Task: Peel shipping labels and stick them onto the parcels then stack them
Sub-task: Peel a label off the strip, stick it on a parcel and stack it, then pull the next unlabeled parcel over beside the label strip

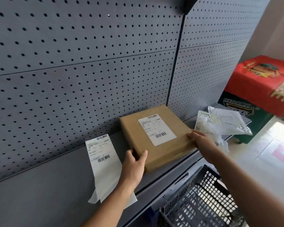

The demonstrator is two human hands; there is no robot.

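A flat brown cardboard parcel (pixel 154 151) lies on the grey shelf (pixel 47 185), with a white shipping label (pixel 156 129) stuck on its top. My left hand (pixel 134 166) grips the parcel's near left corner. My right hand (pixel 202 139) holds its right edge. To the left of the parcel a strip of white label sheets (pixel 103 161) lies on the shelf; its top sheet shows barcodes, and its lower end curls over the shelf's front edge.
A grey pegboard wall (pixel 80 71) backs the shelf. Clear plastic bags and papers (pixel 220 123) lie at the shelf's right end. A dark mesh basket (pixel 202 202) sits below the shelf front. A red box (pixel 261 82) on a green box stands on the floor, right.
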